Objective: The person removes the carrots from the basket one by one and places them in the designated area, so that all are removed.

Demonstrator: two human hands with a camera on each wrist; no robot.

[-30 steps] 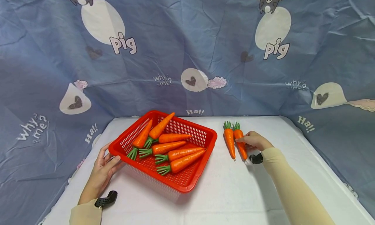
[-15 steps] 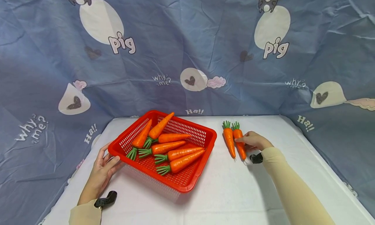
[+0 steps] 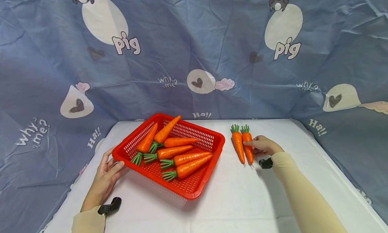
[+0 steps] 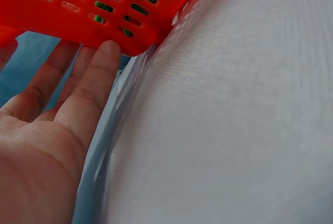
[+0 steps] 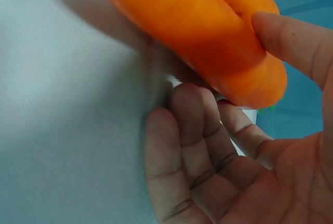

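Note:
Two orange carrots with green tops lie side by side at the right of the table in the head view. My right hand (image 3: pixel 264 145) pinches the right-hand carrot (image 3: pixel 248 152). In the right wrist view the thumb (image 5: pixel 281 34) presses on its side and the other fingers curl beneath. Close alongside lies the left-hand carrot (image 3: pixel 237 146). My left hand (image 3: pixel 104 179) touches the near left corner of the red basket (image 3: pixel 200 189), which bears several carrots. In the left wrist view its straight fingers (image 4: pixel 86 91) meet the basket's perforated wall (image 4: pixel 119 5).
A white cloth covers the table (image 3: pixel 230 206). Behind it and along both sides hangs a blue printed curtain (image 3: pixel 194 58). The basket stands left of the two loose carrots, with a strip of cloth between them.
The tip of the right-hand carrot has swung left, so the two loose carrots now lie nearly parallel. My right hand stays on it. The left hand and basket have not visibly moved.

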